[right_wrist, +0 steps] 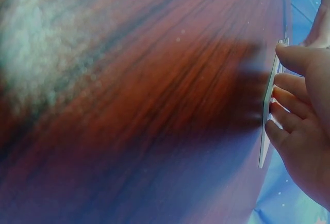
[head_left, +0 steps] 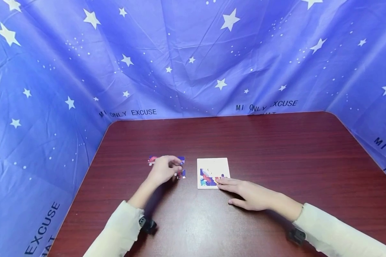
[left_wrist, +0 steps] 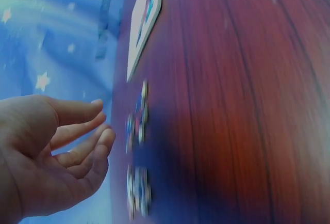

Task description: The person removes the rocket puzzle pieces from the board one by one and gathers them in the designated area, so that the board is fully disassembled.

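A square white board (head_left: 213, 163) lies on the table, with colourful puzzle pieces (head_left: 207, 179) filling its lower part. The right hand (head_left: 249, 194) has its fingers extended over the board's lower right corner, fingertips resting there; in the right wrist view the fingers lie at the board's edge (right_wrist: 266, 100). Left of the board, the left hand (head_left: 163, 170) hovers over loose puzzle pieces (head_left: 181, 174), partly hiding them. In the left wrist view the left hand (left_wrist: 62, 152) has relaxed, slightly bent fingers with nothing between them, beside the loose pieces (left_wrist: 139, 190).
The dark red wooden table (head_left: 263, 139) extends around the board and pieces. A blue curtain (head_left: 180, 53) with white stars and lettering stands behind and at both sides. Each sleeved wrist carries a small black camera (head_left: 148, 225).
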The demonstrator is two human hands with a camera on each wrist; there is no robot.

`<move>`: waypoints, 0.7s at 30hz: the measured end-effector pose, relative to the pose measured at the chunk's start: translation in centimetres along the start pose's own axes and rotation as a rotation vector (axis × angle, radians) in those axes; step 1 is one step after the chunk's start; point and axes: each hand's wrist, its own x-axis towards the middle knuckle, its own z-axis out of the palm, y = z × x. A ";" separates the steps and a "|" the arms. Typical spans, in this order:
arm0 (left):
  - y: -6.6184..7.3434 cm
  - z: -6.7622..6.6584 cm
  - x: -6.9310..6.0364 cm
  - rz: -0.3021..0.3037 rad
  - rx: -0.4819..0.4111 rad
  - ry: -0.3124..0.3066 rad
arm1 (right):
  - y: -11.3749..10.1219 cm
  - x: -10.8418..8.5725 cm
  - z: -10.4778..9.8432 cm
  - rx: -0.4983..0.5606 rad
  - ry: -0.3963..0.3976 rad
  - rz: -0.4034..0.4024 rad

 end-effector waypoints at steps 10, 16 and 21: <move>3.1 3.9 1.5 0.114 0.087 -0.137 | 0.1 -0.1 0.1 0.002 0.003 -0.009; 3.3 5.2 1.9 0.152 0.197 -0.165 | 0.2 -0.2 0.2 0.004 0.016 -0.017; 3.5 5.5 2.2 0.135 0.254 -0.158 | 0.3 -0.1 0.1 0.009 0.013 -0.017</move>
